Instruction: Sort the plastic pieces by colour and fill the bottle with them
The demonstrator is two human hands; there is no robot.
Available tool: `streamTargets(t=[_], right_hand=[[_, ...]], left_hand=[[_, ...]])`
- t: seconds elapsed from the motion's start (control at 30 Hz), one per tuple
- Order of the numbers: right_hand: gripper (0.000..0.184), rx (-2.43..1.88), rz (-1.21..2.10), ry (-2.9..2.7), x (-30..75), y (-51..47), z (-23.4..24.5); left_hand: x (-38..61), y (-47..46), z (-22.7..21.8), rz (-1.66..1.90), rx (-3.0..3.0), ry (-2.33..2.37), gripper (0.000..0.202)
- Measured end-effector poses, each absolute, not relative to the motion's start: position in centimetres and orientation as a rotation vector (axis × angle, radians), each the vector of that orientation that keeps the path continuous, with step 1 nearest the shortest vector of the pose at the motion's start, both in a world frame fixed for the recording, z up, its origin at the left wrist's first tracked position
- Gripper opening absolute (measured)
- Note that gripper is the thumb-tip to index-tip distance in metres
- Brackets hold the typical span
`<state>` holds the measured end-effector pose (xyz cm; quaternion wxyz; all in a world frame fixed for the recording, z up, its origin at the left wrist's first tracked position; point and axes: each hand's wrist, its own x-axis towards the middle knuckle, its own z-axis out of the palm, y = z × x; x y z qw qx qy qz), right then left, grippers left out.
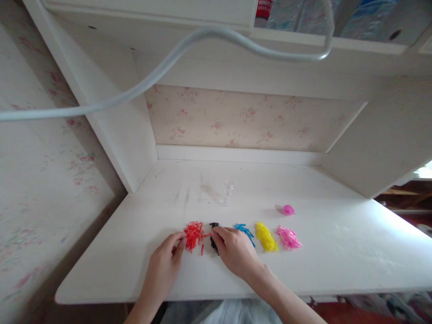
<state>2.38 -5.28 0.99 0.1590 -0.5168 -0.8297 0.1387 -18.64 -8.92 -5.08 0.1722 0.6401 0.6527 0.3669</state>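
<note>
A pile of small, slender red plastic pieces (193, 236) lies on the white desk. Touching its left edge are the closed fingertips of my left hand (165, 258); whatever they may hold is hidden. My right hand (238, 252) reaches over a pile of black pieces (213, 245) and partly covers it. Its thumb and forefinger are pinched together at a small red piece (206, 235) between the red and black piles. One stray red piece (202, 249) lies just below the red pile. Blue pieces (245, 232) show beyond my right knuckles, partly hidden.
Yellow pieces (266, 237) and pink pieces (288, 237) form piles further right. Behind them sits a round pink cap (288, 210). A clear, see-through container (227, 193) stands mid-desk. A white cable or tube (216, 32) crosses above, before the shelf.
</note>
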Motion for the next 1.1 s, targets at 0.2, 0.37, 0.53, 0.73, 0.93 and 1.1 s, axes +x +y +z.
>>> streamTargets(t=[0.2,0.37,0.53,0.73,0.93,1.1], right_hand=[[0.034,-1.438,0.508,-2.26,3.2,-4.1,1.9],[0.035,-1.38,0.654,-2.118,4.2,-2.6,3.0],[0.04,-1.447,0.63,-1.953,5.8,-0.5,4.3],[0.038,-1.424,0.65,-2.064,4.7,-2.3,3.4],[0.032,-1.42,0.296,-2.448,1.0,-6.1,-0.1],[0.025,-1.433,0.152,-2.554,-0.2,-6.8,-0.8]], left_hand=[[-18.6,-8.8,-5.0,1.126,1.874,1.781,0.022],[-18.7,-8.7,-5.0,1.177,1.888,1.754,0.023],[-18.6,-8.7,-5.0,1.144,1.889,1.807,0.024],[-18.2,-8.8,-4.7,1.074,1.922,1.8,0.023],[-18.0,-9.2,-4.3,1.046,1.94,1.802,0.021],[-17.2,-9.9,-4.0,1.003,2.298,1.806,0.023]])
